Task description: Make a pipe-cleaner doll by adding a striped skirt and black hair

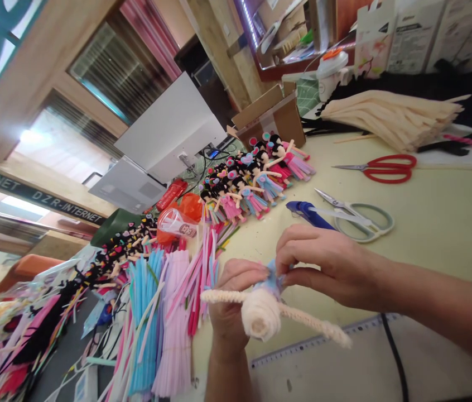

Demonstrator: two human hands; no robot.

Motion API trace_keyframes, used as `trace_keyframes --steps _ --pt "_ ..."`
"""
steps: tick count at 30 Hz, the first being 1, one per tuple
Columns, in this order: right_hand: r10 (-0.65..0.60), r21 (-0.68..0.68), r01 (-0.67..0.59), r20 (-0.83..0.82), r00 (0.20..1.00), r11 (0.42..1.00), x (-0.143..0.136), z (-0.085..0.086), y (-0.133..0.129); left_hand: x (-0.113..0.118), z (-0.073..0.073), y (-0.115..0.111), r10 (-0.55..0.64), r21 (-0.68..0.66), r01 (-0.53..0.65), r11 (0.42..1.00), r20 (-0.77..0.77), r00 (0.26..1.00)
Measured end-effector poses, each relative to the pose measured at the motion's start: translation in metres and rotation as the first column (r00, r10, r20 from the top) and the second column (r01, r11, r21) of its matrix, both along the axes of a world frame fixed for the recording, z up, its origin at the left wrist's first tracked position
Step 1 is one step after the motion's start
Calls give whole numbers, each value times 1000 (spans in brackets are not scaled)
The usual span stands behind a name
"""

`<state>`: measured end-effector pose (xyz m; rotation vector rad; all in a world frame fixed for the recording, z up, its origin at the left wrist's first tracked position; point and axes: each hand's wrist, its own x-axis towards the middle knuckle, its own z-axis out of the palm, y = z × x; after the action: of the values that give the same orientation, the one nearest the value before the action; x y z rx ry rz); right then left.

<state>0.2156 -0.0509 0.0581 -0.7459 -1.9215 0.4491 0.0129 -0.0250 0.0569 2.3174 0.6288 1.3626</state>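
Note:
A small pipe-cleaner doll [262, 314] with a cream coiled head and two cream arms stretched sideways is held low over the table, head toward me. Its light blue and lilac body shows between my hands. My left hand [232, 296] is closed round the body from the left, behind one doll arm. From the right, my right hand [322, 262] pinches the blue part with thumb and fingers. Just beyond my right hand lie grey-handled scissors [364, 220] and a blue tool [309, 214] that looks like a glue gun.
Bundles of blue [146, 318] and lilac pipe cleaners [174, 329] lie at left. Several finished dolls [253, 178] stand before a cardboard box [275, 120]. Red scissors [390, 167] and a cream pipe-cleaner bundle [390, 118] lie at right. A ruler [315, 343] edges the cutting mat.

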Motion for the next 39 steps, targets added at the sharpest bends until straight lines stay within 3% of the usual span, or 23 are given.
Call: trace_keyframes --steps 10,19,25,31,39 --pt "115 -97 -114 5 993 989 5 1 3 3 9 -5 -44 -11 43 999 -86 995" --pt "179 -204 -189 -65 982 961 5 1 5 -4 4 -8 -89 -92 82 992 -77 993" --pt "174 -470 -246 -190 966 848 4 2 5 -1 5 -10 -120 -105 111 988 -78 990" --pt "212 -550 -352 -303 929 758 3 1 5 3 7 -12 -93 -58 91 994 -47 995" --pt "182 -525 -292 -252 950 799 2 0 3 0 4 -12 -101 -131 101 986 13 995"
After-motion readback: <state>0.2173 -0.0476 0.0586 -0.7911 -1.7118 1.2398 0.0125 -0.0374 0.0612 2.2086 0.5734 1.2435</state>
